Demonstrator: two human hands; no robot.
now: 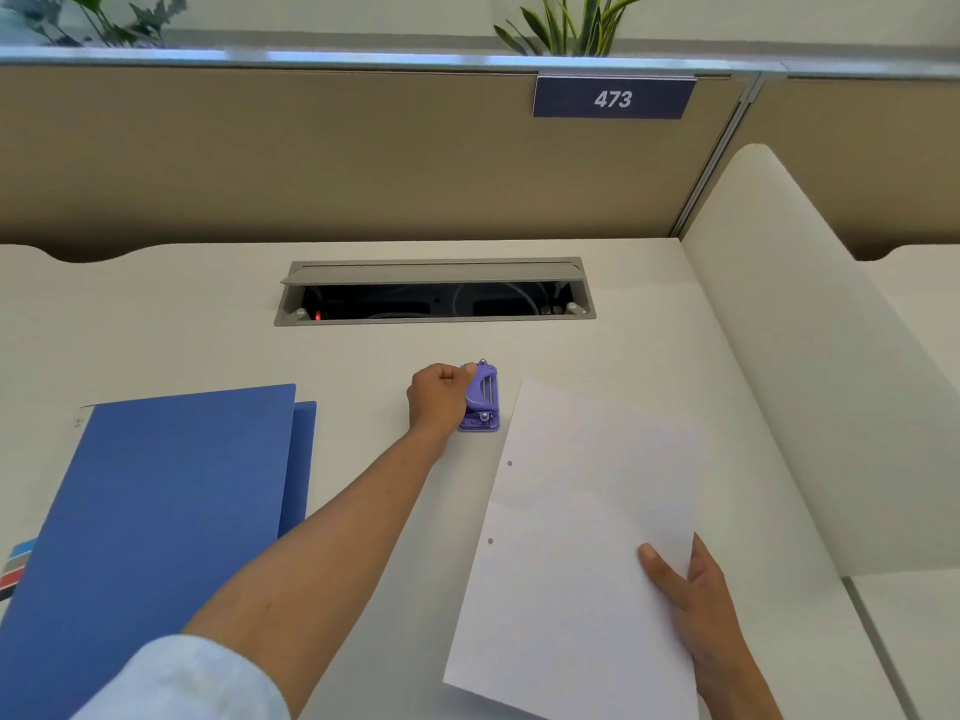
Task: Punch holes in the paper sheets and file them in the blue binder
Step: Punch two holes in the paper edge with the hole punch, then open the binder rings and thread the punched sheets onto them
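A purple hole punch (483, 400) stands on the white desk (208, 330) in the middle. My left hand (439, 400) is closed around its left side. A white paper sheet (587, 537) with two punched holes along its left edge lies tilted to the right of the punch. My right hand (691, 600) holds the sheet at its right edge, thumb on top. The blue binder (156, 511) lies closed at the left of the desk, with a second blue cover edge showing behind it.
A grey cable tray (436, 293) with its lid open is set into the desk behind the punch. A beige partition (311, 158) with a "473" sign rises at the back. A white side panel (810, 356) borders the right. Coloured tabs (15, 569) peek out at the left edge.
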